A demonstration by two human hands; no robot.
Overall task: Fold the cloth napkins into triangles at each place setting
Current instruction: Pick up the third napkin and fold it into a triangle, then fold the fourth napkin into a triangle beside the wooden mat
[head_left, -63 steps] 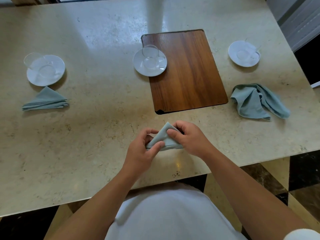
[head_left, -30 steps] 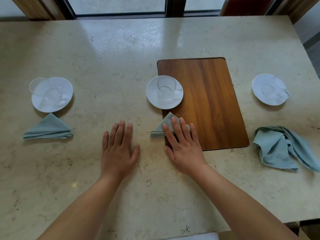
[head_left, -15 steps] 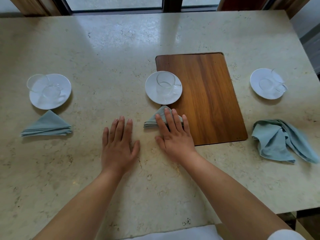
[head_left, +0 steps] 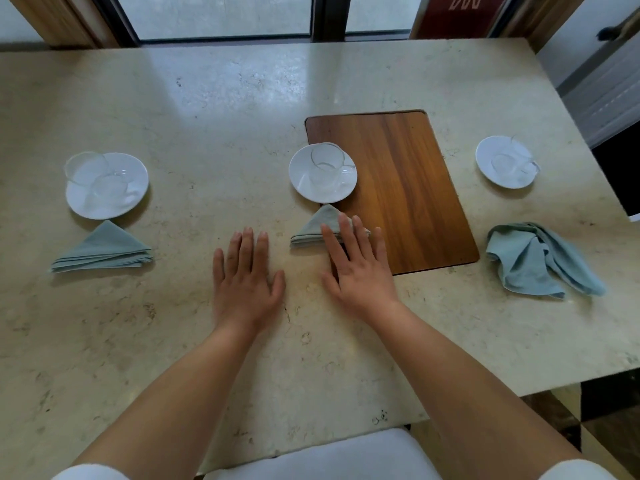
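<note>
Pale stone table (head_left: 207, 109) fills the head view, and its far edge meets a dark-framed window (head_left: 221, 15). A red sign (head_left: 460, 12) is cut off at the top, so its white mark cannot be read. A wooden board (head_left: 408, 188) lies flush in the table, right of centre.

Three settings run from left to right. The left saucer (head_left: 136, 168) carries the left cup (head_left: 100, 181), clear glass whose outline is hard to trace against the white. The middle saucer (head_left: 304, 192) overlaps the board's left edge and holds the middle cup (head_left: 327, 166). The right saucer (head_left: 485, 157) holds the right cup (head_left: 512, 162), also faint.

The left napkin (head_left: 104, 249) lies near its saucer as a layered triangle with its tip pointing away. The middle napkin (head_left: 313, 228) is also a triangle, with its tip just short of the middle saucer. It lies across the board's left edge. The right hand (head_left: 360, 268) lies flat with straight, spread fingers, and its fingertips (head_left: 343, 223) press on the napkin's right part and hide that corner. It grips nothing, and the palm covers the board's near left corner. The left hand (head_left: 246, 282) also rests flat on the bare table, fingers straight and holding nothing. It is near the middle napkin but apart from it.

The right napkin (head_left: 533, 261) lies crumpled and unfolded, near the right saucer and just right of the board.

White sleeves (head_left: 86, 472) are cut off at the bottom corners, and a white garment (head_left: 311, 459) shows between the forearms.
</note>
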